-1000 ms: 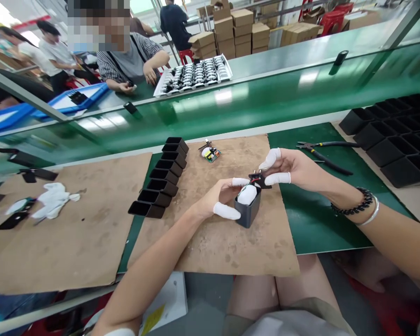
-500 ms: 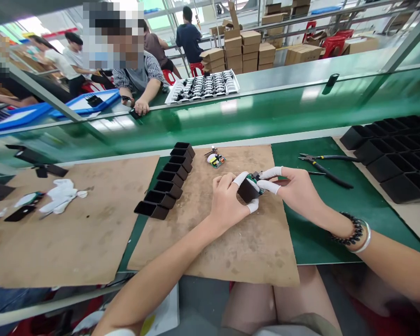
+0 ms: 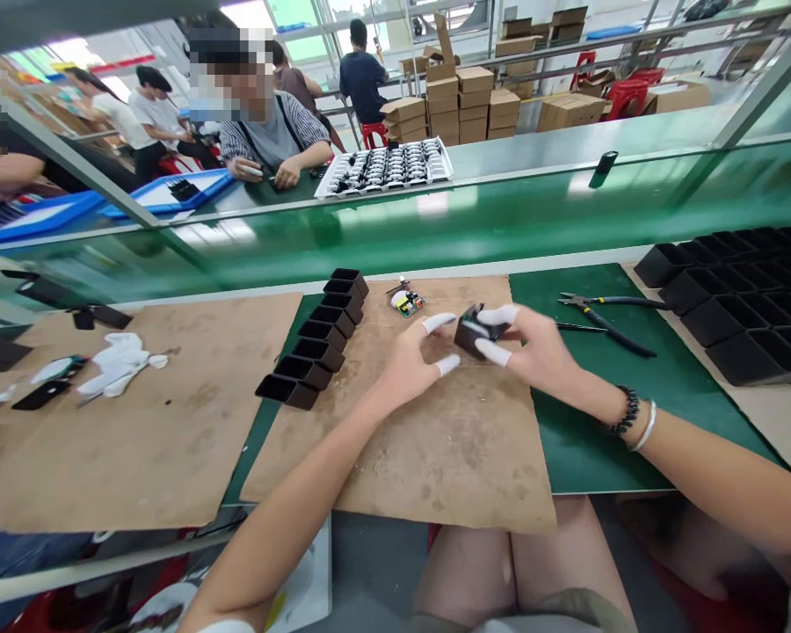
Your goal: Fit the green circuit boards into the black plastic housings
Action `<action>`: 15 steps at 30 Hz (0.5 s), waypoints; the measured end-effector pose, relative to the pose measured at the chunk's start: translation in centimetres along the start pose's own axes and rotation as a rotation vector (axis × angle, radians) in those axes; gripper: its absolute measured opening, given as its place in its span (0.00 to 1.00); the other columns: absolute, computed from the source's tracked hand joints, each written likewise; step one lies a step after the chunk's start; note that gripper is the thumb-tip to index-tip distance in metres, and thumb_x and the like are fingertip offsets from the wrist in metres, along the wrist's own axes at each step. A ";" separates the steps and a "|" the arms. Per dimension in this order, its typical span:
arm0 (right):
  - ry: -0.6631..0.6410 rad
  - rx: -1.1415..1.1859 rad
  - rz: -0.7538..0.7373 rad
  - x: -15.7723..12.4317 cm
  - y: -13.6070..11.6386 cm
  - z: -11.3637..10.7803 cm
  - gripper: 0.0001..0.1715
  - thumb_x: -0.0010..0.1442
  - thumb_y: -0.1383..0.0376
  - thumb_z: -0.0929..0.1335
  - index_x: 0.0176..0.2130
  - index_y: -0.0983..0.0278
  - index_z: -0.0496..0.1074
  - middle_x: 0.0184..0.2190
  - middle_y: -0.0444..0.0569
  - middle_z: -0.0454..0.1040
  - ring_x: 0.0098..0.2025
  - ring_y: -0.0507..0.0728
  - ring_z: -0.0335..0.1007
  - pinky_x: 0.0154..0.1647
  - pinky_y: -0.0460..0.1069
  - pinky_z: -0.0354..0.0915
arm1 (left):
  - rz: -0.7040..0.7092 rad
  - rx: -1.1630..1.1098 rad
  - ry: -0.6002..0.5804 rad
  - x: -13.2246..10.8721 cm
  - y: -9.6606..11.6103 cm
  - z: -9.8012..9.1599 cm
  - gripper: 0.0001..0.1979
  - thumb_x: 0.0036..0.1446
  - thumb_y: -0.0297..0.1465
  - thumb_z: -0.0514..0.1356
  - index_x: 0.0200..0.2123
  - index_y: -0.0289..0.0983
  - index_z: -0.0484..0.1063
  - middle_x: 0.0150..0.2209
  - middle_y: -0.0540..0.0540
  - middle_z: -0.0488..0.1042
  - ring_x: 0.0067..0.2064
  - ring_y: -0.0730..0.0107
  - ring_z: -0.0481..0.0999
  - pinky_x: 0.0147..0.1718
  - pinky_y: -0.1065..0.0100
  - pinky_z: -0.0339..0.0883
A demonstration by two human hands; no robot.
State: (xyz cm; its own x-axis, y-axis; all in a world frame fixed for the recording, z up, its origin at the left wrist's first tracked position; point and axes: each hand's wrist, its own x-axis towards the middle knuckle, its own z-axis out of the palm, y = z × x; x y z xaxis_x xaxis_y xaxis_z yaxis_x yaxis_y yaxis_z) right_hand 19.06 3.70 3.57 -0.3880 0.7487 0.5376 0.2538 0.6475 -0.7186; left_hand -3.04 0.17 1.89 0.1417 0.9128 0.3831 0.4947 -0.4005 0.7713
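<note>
My right hand, with white finger cots on thumb and forefinger, grips a small black plastic case. A bit of circuit board shows at the case's upper end; the rest is blurred. To its left is my left hand, thumb and finger spread apart, with a small gap between the fingertips and the case. Behind the hands a loose circuit board with yellow and orange parts lies on the brown cardboard sheet. Left of my left hand runs a slanted row of open black cases.
Pliers with black and yellow handles and a thin dark tool lie right of the cardboard. Many black cases stand at far right. Across the green conveyor, a co-worker sits beside a white tray.
My left hand has let go of the black case and drawn slightly left, its fingers opening. The right hand now holds the case alone, turned. A black piece on the conveyor has shifted left.
</note>
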 end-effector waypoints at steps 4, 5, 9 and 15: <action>0.038 -0.098 -0.188 0.5 1.4 -0.8 0.11 0.64 0.61 0.72 0.46 0.60 0.76 0.41 0.51 0.78 0.40 0.59 0.77 0.38 0.51 0.75 | 0.035 0.070 0.284 0.7 -0.2 -0.8 0.19 0.57 0.27 0.64 0.53 0.37 0.76 0.44 0.44 0.80 0.50 0.61 0.78 0.60 0.54 0.69; -0.034 -0.145 -0.240 0.5 1.8 -0.7 0.09 0.65 0.62 0.72 0.45 0.61 0.76 0.38 0.50 0.77 0.36 0.57 0.76 0.35 0.50 0.74 | 0.033 0.071 0.325 0.8 -0.2 -0.9 0.18 0.57 0.27 0.63 0.52 0.38 0.77 0.44 0.44 0.80 0.50 0.61 0.78 0.60 0.54 0.69; -0.072 -0.204 -0.337 0.3 2.3 -0.1 0.08 0.65 0.64 0.71 0.46 0.60 0.75 0.36 0.49 0.75 0.35 0.57 0.75 0.36 0.51 0.72 | 0.016 0.081 0.361 0.7 -0.3 -0.7 0.14 0.57 0.26 0.62 0.47 0.38 0.79 0.41 0.45 0.80 0.49 0.61 0.79 0.60 0.55 0.70; -0.172 -0.233 -0.353 0.0 1.7 0.1 0.06 0.68 0.64 0.69 0.45 0.62 0.74 0.33 0.47 0.72 0.30 0.55 0.70 0.30 0.48 0.67 | 0.037 0.076 0.388 0.5 0.0 -0.6 0.13 0.57 0.24 0.61 0.45 0.38 0.79 0.39 0.47 0.80 0.48 0.64 0.80 0.61 0.57 0.69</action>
State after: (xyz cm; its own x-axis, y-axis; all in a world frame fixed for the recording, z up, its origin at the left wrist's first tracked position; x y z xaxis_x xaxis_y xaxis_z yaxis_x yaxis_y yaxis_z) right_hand 19.43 4.84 2.33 -0.6233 0.4546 0.6362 0.2642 0.8882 -0.3758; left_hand -3.43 0.61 2.41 -0.1670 0.7938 0.5849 0.5596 -0.4121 0.7191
